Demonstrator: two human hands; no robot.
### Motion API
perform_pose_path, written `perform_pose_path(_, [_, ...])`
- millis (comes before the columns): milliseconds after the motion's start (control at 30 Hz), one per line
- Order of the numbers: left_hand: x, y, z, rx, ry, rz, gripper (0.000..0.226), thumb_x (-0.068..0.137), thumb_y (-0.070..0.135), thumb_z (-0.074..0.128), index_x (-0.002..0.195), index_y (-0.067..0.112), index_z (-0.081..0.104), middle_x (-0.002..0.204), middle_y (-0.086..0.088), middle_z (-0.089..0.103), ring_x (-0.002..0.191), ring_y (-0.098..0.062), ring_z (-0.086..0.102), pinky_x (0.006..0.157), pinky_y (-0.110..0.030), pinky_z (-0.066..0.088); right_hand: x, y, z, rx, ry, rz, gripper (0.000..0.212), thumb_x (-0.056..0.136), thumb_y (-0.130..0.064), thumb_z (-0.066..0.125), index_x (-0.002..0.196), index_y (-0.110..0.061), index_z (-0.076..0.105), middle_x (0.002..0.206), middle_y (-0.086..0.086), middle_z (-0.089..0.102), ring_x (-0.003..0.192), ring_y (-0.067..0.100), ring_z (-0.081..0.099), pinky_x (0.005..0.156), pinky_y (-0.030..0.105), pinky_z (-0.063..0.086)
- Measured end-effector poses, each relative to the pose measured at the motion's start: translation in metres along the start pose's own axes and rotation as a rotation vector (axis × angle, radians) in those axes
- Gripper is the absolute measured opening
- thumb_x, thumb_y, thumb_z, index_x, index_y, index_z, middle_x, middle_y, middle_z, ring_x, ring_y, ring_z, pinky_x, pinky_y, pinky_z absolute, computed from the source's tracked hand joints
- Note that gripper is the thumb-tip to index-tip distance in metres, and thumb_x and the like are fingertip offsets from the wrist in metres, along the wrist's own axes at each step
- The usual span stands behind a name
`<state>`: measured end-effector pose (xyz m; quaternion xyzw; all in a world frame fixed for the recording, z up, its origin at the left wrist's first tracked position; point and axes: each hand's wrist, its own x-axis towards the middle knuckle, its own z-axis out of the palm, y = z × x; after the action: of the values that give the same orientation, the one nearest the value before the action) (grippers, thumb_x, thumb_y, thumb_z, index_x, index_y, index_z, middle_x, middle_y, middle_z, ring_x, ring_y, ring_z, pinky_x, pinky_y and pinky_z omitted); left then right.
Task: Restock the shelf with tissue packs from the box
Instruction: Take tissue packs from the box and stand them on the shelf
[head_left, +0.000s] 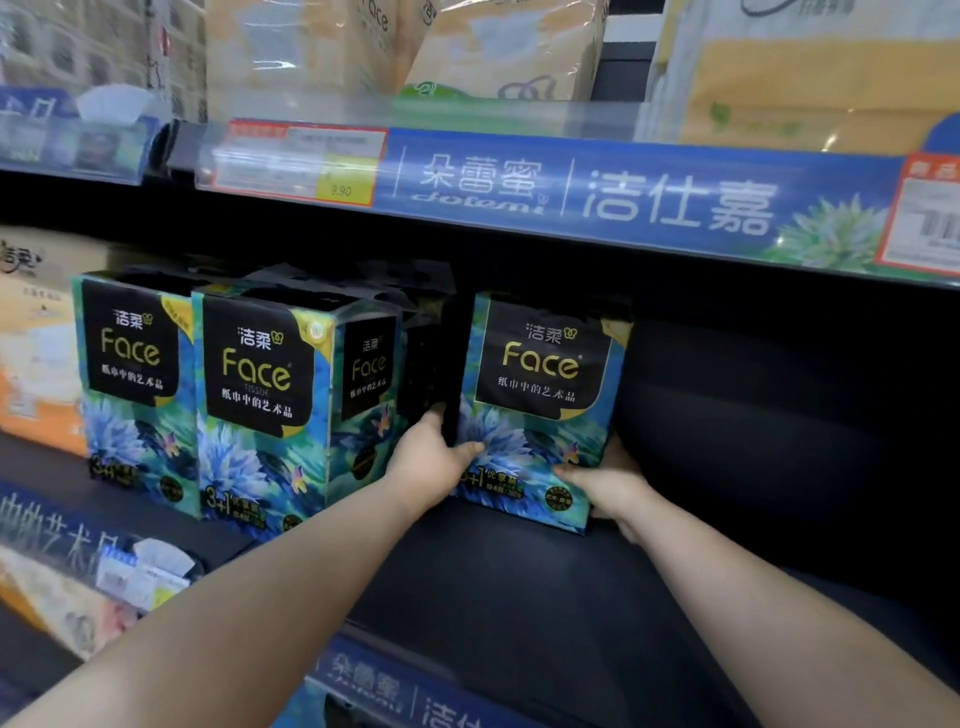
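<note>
A blue-green "Face" tissue pack (540, 395) with a black label stands upright on the dark shelf (519, 582). My left hand (431, 462) grips its lower left edge, thumb across the front. Gripping the lower right corner is my right hand (608, 488), its fingers hidden behind the pack. Two matching packs stand to the left, one (260, 410) close beside it with a narrow gap, another (132, 384) further left. More packs sit behind them in shadow. The box is not in view.
To the right of the held pack the shelf (779, 467) is dark. A blue price strip (571, 197) edges the shelf above, which carries beige tissue bundles (405, 47). Orange packs (36, 364) stand far left. A lower shelf strip (395, 691) runs below.
</note>
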<state>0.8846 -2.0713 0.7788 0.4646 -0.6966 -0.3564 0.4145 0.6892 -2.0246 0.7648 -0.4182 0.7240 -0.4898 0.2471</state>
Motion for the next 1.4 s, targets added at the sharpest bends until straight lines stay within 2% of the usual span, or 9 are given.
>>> perform_pose_path(133, [-0.003, -0.007, -0.001, 0.017, -0.04, -0.005, 0.067, 0.086, 0.024, 0.067, 0.143, 0.014, 0.034, 0.141, -0.007, 0.049, 0.13, -0.025, 0.046, 0.106, -0.031, 0.038, 0.006, -0.004, 0.003, 0.017, 0.001, -0.009, 0.077, 0.077, -0.014, 0.076, 0.141, -0.02, 0.033, 0.13, 0.007, 0.056, 0.115, 0.027, 0.058, 0.098, 0.046, 0.05])
perform_pose_path(233, [-0.005, -0.01, -0.002, 0.024, -0.074, -0.006, 0.073, 0.085, 0.024, 0.067, 0.146, 0.014, 0.028, 0.145, -0.007, 0.045, 0.133, -0.024, 0.043, 0.11, -0.034, 0.036, 0.013, -0.004, 0.008, 0.029, 0.009, -0.014, 0.079, 0.076, -0.014, 0.076, 0.142, -0.02, 0.033, 0.13, 0.007, 0.057, 0.115, 0.028, 0.058, 0.097, 0.047, 0.05])
perform_pose_path(333, [-0.005, -0.012, -0.003, 0.047, -0.081, -0.01, 0.074, 0.087, 0.023, 0.065, 0.148, 0.014, 0.024, 0.148, -0.007, 0.041, 0.136, -0.024, 0.039, 0.11, -0.031, 0.033, 0.022, -0.002, 0.011, 0.034, 0.01, -0.027, 0.077, 0.076, -0.014, 0.076, 0.141, -0.02, 0.035, 0.129, 0.008, 0.058, 0.113, 0.028, 0.06, 0.095, 0.049, 0.051])
perform_pose_path(600, [-0.003, -0.016, -0.005, 0.093, -0.055, -0.038, 0.069, 0.087, 0.026, 0.065, 0.146, 0.018, 0.029, 0.144, -0.004, 0.046, 0.133, -0.022, 0.043, 0.107, -0.028, 0.035, 0.039, -0.004, 0.024, 0.023, 0.037, -0.091, 0.075, 0.078, -0.012, 0.074, 0.141, -0.013, 0.034, 0.132, 0.011, 0.056, 0.117, 0.03, 0.056, 0.098, 0.047, 0.049])
perform_pose_path(800, [-0.003, -0.012, -0.006, 0.088, -0.032, -0.047, 0.063, 0.088, 0.024, 0.063, 0.144, 0.017, 0.033, 0.143, -0.005, 0.047, 0.133, -0.023, 0.043, 0.105, -0.026, 0.034, 0.051, -0.006, 0.029, 0.079, -0.02, -0.076, 0.07, 0.079, -0.005, 0.072, 0.138, -0.012, 0.034, 0.131, 0.011, 0.055, 0.118, 0.03, 0.055, 0.1, 0.051, 0.047])
perform_pose_path(1000, [-0.004, -0.011, -0.006, 0.069, -0.047, -0.066, 0.066, 0.089, 0.023, 0.062, 0.146, 0.016, 0.029, 0.146, -0.006, 0.044, 0.133, -0.023, 0.043, 0.105, -0.026, 0.034, 0.054, -0.006, 0.037, 0.081, 0.017, -0.136, 0.078, 0.077, -0.001, 0.073, 0.142, -0.009, 0.031, 0.133, 0.013, 0.054, 0.115, 0.027, 0.054, 0.097, 0.037, 0.046])
perform_pose_path(1133, [-0.005, -0.01, -0.006, 0.07, -0.052, -0.062, 0.066, 0.089, 0.022, 0.062, 0.146, 0.015, 0.029, 0.146, -0.005, 0.043, 0.134, -0.022, 0.042, 0.105, -0.025, 0.033, 0.054, -0.006, 0.035, 0.053, 0.024, -0.085, 0.071, 0.077, -0.01, 0.075, 0.137, -0.008, 0.036, 0.131, 0.013, 0.056, 0.116, 0.03, 0.056, 0.095, 0.039, 0.049])
perform_pose_path(1267, [-0.007, -0.008, -0.009, 0.088, -0.069, -0.055, 0.066, 0.09, 0.023, 0.062, 0.146, 0.013, 0.029, 0.147, -0.006, 0.042, 0.134, -0.022, 0.042, 0.105, -0.024, 0.033, 0.045, -0.011, 0.031, -0.012, 0.006, -0.012, 0.059, 0.079, -0.022, 0.074, 0.127, -0.008, 0.044, 0.128, 0.012, 0.057, 0.113, 0.03, 0.057, 0.08, 0.034, 0.045])
perform_pose_path(1400, [-0.009, -0.008, -0.012, 0.12, -0.1, -0.029, 0.065, 0.089, 0.027, 0.062, 0.144, 0.012, 0.032, 0.146, -0.007, 0.043, 0.135, -0.022, 0.04, 0.107, -0.025, 0.033, 0.028, -0.022, 0.021, -0.149, 0.036, -0.091, 0.055, 0.081, -0.026, 0.072, 0.127, -0.011, 0.046, 0.129, 0.012, 0.057, 0.114, 0.029, 0.057, 0.087, 0.033, 0.047])
